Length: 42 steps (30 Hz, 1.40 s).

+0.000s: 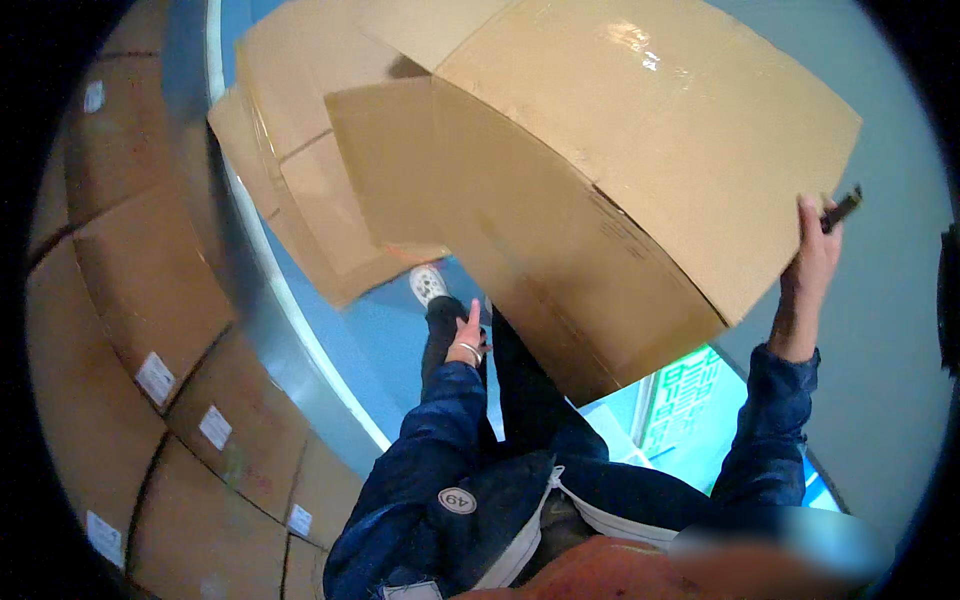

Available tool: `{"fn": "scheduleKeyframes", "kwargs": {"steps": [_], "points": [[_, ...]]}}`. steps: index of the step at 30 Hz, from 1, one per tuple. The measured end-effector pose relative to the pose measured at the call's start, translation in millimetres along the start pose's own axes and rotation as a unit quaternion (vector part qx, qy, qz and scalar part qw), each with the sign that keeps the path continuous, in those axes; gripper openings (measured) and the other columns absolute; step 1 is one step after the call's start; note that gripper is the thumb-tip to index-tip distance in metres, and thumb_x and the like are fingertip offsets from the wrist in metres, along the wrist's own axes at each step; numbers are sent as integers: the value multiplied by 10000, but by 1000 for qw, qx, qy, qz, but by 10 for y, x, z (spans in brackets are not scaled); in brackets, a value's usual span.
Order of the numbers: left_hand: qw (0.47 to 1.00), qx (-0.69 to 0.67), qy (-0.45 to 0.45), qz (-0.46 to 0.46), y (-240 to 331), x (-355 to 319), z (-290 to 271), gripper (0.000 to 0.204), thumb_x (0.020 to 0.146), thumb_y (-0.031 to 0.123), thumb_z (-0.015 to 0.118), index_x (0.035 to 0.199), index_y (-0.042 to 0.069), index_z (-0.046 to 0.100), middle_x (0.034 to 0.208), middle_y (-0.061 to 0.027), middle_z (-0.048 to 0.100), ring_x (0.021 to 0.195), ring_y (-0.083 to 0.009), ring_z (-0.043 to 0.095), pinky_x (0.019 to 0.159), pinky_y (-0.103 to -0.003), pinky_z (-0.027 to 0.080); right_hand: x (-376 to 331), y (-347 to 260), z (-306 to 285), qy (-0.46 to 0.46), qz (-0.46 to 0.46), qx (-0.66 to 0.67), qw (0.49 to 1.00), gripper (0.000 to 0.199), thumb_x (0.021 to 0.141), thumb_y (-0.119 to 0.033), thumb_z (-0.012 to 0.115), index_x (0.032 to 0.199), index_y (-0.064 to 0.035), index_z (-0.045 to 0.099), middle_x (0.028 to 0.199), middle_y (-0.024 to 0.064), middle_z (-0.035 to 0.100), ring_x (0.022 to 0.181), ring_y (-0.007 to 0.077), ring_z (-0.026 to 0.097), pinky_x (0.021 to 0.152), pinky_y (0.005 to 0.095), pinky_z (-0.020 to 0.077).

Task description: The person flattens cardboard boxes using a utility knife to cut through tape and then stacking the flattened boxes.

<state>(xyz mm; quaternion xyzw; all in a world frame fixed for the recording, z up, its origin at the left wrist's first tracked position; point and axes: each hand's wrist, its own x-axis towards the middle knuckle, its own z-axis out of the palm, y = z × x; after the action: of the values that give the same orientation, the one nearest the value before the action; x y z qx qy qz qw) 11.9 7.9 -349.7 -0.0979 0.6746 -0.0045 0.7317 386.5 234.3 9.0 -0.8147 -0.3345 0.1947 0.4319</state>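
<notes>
A large brown cardboard box (660, 130) is tilted in front of me, with its flaps (330, 190) spread toward the far left. My right hand (815, 250) is at the box's right end, fingers closed round a slim dark tool (843, 208) whose exact kind I cannot make out. The same hand appears to touch the cardboard edge. Below the box, near my legs, my left hand (470, 333) has its fingers apart and holds nothing. A bracelet (466, 351) circles that wrist.
Stacked closed cartons (210, 480) with white labels fill the left side. A pale curved edge (290, 290) runs between them and the blue floor (375, 345). A grey surface (890, 300) lies to the right. Bright green crate-like latticework (685, 395) shows beneath the box.
</notes>
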Motion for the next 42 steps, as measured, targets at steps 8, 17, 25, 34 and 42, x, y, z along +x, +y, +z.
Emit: {"fn": "scheduleKeyframes", "kwargs": {"steps": [8, 17, 25, 34, 42], "points": [[953, -232, -193, -32, -272, 909, 371, 988, 709, 735, 514, 1419, 180, 108, 1454, -141, 215, 1295, -399, 269, 1011, -574, 225, -323, -379, 316, 3, 24, -107, 994, 388, 861, -288, 553, 1124, -7, 506, 1005, 112, 581, 910, 200, 575, 783, 314, 452], [852, -426, -304, 0, -571, 870, 565, 781, 791, 667, 483, 1311, 86, 424, 1322, -66, 474, 1215, -239, 428, 1005, -398, 338, -233, -810, 58, -77, -124, -224, 963, 381, 892, -289, 506, 1184, -43, 501, 1070, 105, 504, 905, 168, 562, 791, 282, 466], [863, -422, -275, 35, -848, -619, -338, 717, 844, 628, 435, 1313, 87, 429, 1305, -72, 487, 1188, -259, 453, 975, -427, 384, -437, -1716, 273, 3, -279, -203, 939, 334, 858, -318, 583, 1029, -36, 534, 947, 34, 524, 887, 124, 493, 809, 247, 368], [795, -475, -275, 259, -568, -1500, -910, 688, 860, 588, 442, 1327, 85, 391, 1307, -93, 476, 1160, -283, 482, 951, -455, 414, 271, -1971, -148, -137, -222, -1, 965, 263, 897, -269, 537, 1035, -45, 538, 968, 43, 533, 919, 116, 520, 797, 250, 403], [788, -500, -113, 342, -228, -453, -420, 667, 889, 572, 397, 1303, 49, 402, 1287, -110, 485, 1128, -295, 499, 927, -442, 427, 719, -602, 665, -174, -157, -149, 961, 380, 858, -481, 535, 922, -111, 597, 614, -75, 422, 495, 49, 312, 453, 242, 261]]}}
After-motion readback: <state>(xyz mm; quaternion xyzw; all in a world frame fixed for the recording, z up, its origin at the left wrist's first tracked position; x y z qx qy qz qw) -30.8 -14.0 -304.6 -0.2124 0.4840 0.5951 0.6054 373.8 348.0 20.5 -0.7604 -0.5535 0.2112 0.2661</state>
